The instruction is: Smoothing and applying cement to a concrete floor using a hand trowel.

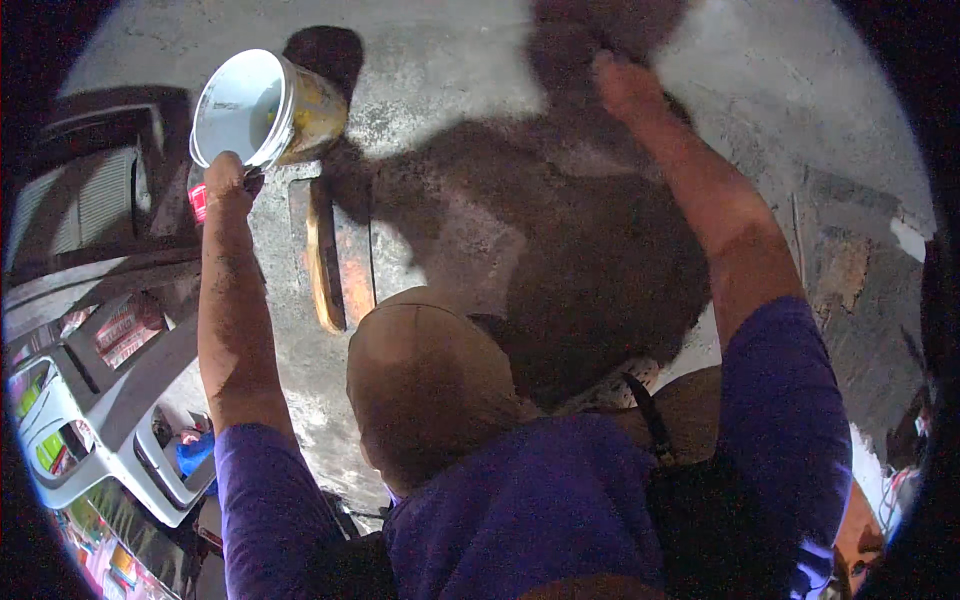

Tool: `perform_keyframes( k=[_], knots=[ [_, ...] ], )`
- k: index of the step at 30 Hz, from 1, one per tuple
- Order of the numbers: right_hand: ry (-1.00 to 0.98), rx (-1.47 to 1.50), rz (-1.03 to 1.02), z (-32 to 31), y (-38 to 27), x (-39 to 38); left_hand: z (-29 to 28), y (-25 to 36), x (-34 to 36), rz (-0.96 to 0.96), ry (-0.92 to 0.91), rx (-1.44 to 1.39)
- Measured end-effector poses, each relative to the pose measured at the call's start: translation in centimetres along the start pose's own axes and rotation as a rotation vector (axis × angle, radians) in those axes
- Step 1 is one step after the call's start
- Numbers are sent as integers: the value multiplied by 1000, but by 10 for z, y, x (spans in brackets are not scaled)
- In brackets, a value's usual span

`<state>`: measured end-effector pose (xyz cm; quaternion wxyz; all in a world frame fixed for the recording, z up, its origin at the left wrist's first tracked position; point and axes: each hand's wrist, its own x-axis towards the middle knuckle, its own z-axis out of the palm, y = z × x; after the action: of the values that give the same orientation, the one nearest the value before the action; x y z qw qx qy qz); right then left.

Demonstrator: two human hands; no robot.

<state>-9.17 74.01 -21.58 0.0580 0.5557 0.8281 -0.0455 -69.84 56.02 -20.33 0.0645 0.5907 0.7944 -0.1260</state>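
Note:
At the upper left, my left hand (pixel 226 178) grips the near rim of a white plastic bucket (pixel 300 125). The bucket is tipped so that its pale inside shows, and its outer side is stained yellow-brown. My right arm stretches out to the upper right. My right hand (pixel 630 92) looks curled there, close to the grey surface and partly in dark shadow, which hides whatever may be in its fingers. Below the bucket lies a tool with a curved wooden handle (pixel 322 265) along a flat, worn, orange-stained plate (pixel 356 265).
A white plastic chair (pixel 150 480) stands at the lower left, with colourful packages (pixel 130 330) around it. Left of the bucket is a dark-framed object with a slatted panel (pixel 95 200). A rough, stained slab (pixel 850 270) lies at the right. Broad shadows fall across the grey surface.

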Motion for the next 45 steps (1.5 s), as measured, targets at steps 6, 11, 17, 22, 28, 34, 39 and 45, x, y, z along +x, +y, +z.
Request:
perform_keyframes(
  k=[6,11,17,22,28,34,39,45],
  knots=[
    [-172,519,-155,15,-86,-31,29,-51,27,480,224,126],
    [-335,878,157,25,-8,-60,23,-48,16,150,83,-15],
    [-305,1132,539,30,126,-147,1,-22,5,10,7,-538],
    [-338,1018,813,29,222,-205,-20,28,-26,-431,-196,-1177],
    [-345,939,701,-8,223,-238,-59,112,-64,-576,-421,-1401],
    [-318,1449,608,41,205,-210,-75,240,-105,-303,-452,-1490],
    [-213,1379,690,52,289,-235,-83,343,-129,-339,-413,-1410],
    [-138,1324,693,6,329,-287,-83,377,-131,-393,-437,-1373]
  ],
)
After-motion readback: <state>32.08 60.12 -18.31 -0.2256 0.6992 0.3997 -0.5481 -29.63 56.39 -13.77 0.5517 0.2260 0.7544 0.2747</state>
